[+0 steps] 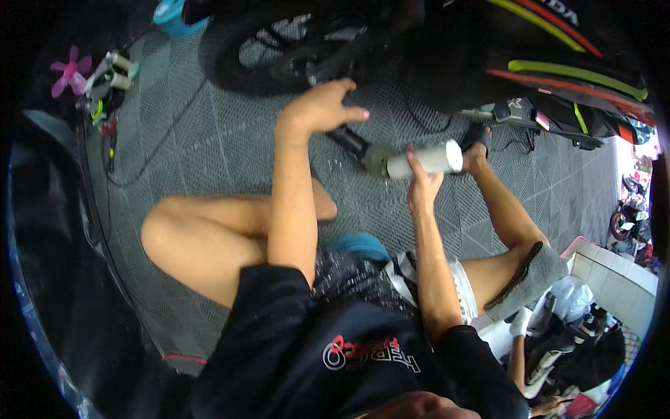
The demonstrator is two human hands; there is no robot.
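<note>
My right hand [422, 185] is wrapped round a white cylinder [436, 159], which lies sideways in front of me. Against its left end sits a grey-green round piece [379, 160], and a black bar-like part [347, 140] runs from there up to the left. Whether these make one tool I cannot tell. My left hand [319, 108] is raised at the motorcycle's black wheel [262, 78], thumb and fingers apart, with nothing seen in it. The end of the black part passes just below this hand; whether they touch is hidden. Small light specks show near the round piece.
Motorcycle bodywork [558, 77] with red and yellow-green stripes overhangs the far right. A pink-bladed fan [70, 72] and cables are at left, near a blue bucket [174, 19]. A grey cloth [528, 281] covers my right knee. At lower right, another person's hand [551, 405] shows beside cluttered parts.
</note>
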